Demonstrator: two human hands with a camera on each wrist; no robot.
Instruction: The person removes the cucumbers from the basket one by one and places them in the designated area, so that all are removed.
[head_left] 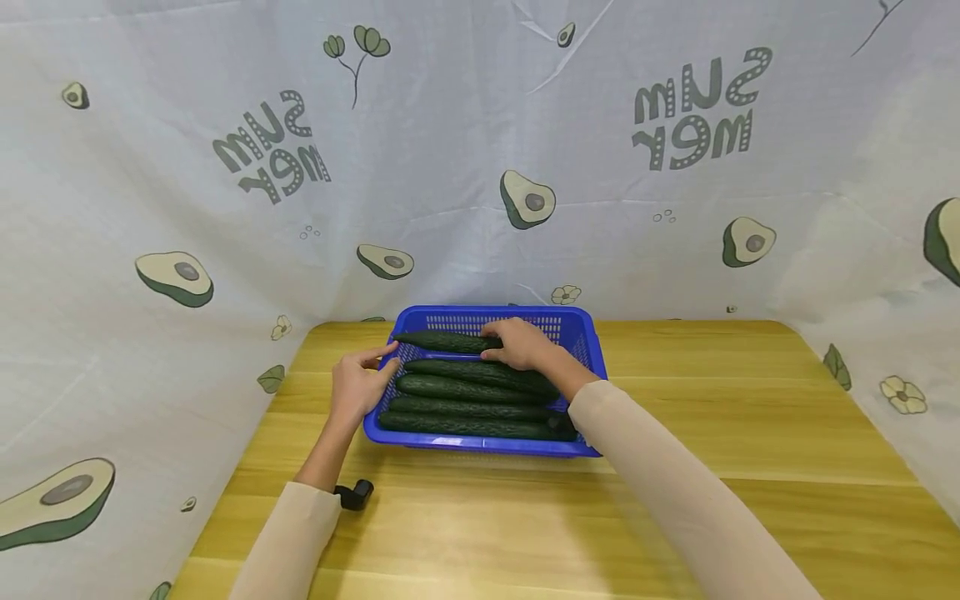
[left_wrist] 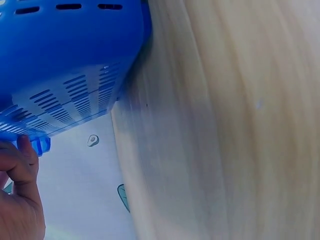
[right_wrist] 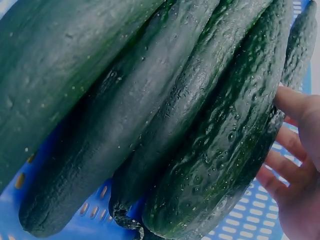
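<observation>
Several dark green cucumbers (head_left: 472, 389) lie side by side, lengthwise, in a blue perforated basket (head_left: 480, 445). At the basket's far side, my right hand (head_left: 517, 343) holds one more cucumber (head_left: 442, 341) around its right part, thumb on the near side. This cucumber's thin tip points left, close to the left rim. My left hand (head_left: 358, 385) grips the left rim, its index finger near that tip. In the left wrist view, bent fingers of the left hand (left_wrist: 20, 195) touch the basket's edge (left_wrist: 75, 45). The right wrist view shows the right hand (right_wrist: 297, 155) beside the bumpy cucumbers (right_wrist: 215, 135).
The basket stands on a wooden table (head_left: 480, 533) near its back edge. A pale cloth (head_left: 450, 125) printed with avocados hangs behind and at both sides. A small black device (head_left: 355, 495) is strapped to the left wrist.
</observation>
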